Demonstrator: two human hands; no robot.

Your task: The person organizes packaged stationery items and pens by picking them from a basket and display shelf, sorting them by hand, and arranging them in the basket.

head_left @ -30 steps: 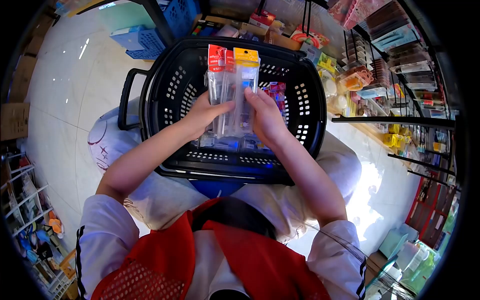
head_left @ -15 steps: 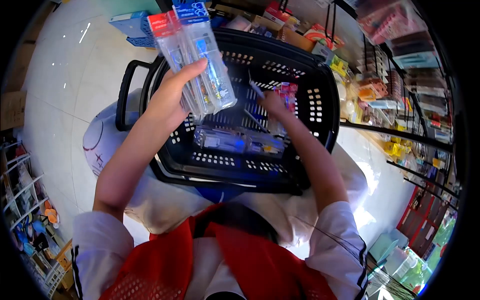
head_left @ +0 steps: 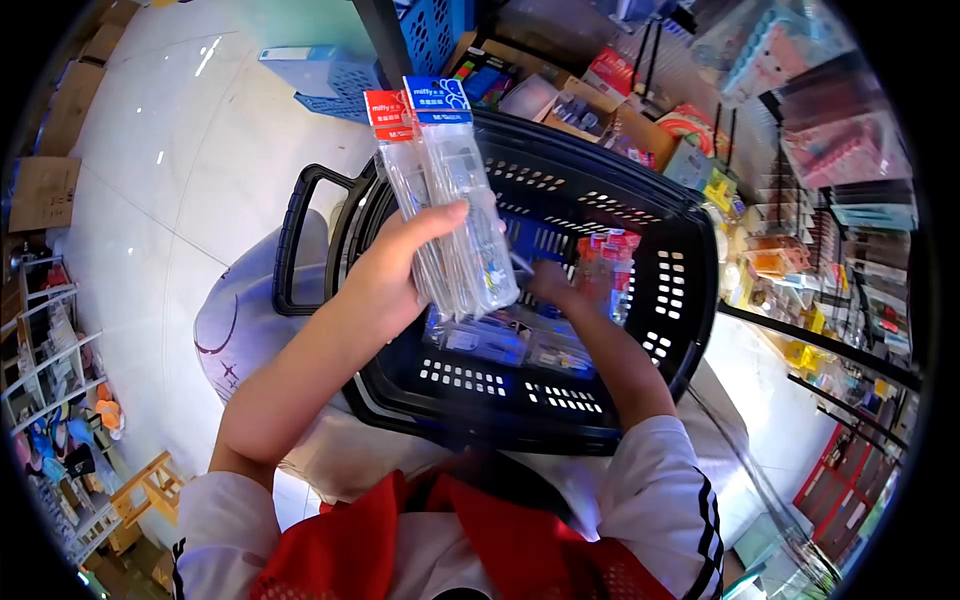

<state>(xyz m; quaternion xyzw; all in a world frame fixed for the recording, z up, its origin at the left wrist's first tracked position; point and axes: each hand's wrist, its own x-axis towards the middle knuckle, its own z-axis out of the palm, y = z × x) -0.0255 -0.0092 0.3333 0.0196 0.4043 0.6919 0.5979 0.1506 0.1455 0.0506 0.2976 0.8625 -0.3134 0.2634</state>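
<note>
My left hand is wrapped round several flat clear packets, with red and blue header cards at their tops, above the left part of a black basket. Down inside the basket is my right hand, dark and blurred; its fingers are mostly hidden, and a thin pale item lies at them. Beside that hand, to the right, are red-topped packets. More clear packets lie along the basket's near side.
A blue plastic crate stands beyond the basket on the left. Boxes of small goods line the far side. Hanging packaged goods and black rack bars are at the right; cardboard boxes stand far left.
The packets have shifted to my left hand alone, and a blue header now shows where a yellow one was. My right hand has left them and gone down into the basket. The view has shifted.
</note>
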